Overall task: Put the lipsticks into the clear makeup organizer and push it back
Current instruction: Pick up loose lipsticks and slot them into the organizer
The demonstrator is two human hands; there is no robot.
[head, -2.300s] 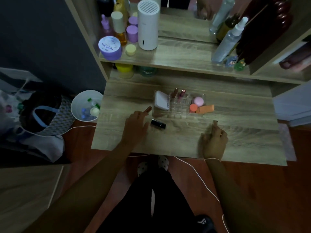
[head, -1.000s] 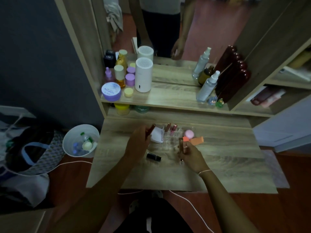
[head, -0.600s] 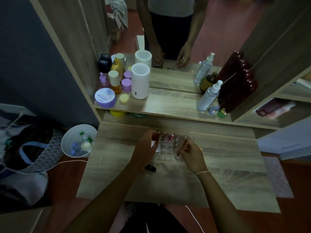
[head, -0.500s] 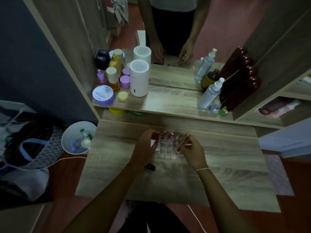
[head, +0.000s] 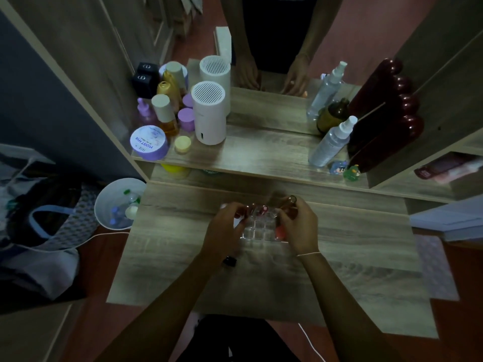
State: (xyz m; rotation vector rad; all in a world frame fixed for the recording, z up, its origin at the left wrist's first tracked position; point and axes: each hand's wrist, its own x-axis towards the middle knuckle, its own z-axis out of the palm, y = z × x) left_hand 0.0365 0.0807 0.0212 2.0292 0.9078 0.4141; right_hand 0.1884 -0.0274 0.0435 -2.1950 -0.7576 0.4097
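Observation:
The clear makeup organizer (head: 258, 231) stands on the wooden desk between my hands. My left hand (head: 222, 231) is at its left side, fingers closed on a reddish lipstick (head: 241, 210) over the back row. My right hand (head: 298, 226) is at its right side and holds a brown lipstick (head: 290, 201) upright above the back right cells. Two lipsticks (head: 262, 209) stand in the back row. A black lipstick (head: 229, 261) lies on the desk, partly hidden under my left wrist.
The desk (head: 352, 257) ends close to my body. Behind the organizer a raised shelf (head: 261, 155) carries a white cylinder (head: 209, 112), jars and spray bottles (head: 330, 141), with a mirror behind. A white bucket (head: 117, 205) and bags sit on the floor to the left.
Both hands carried their lipsticks from the desk up to the organizer and now hold them over its back row. The camera view has tilted up and moved closer.

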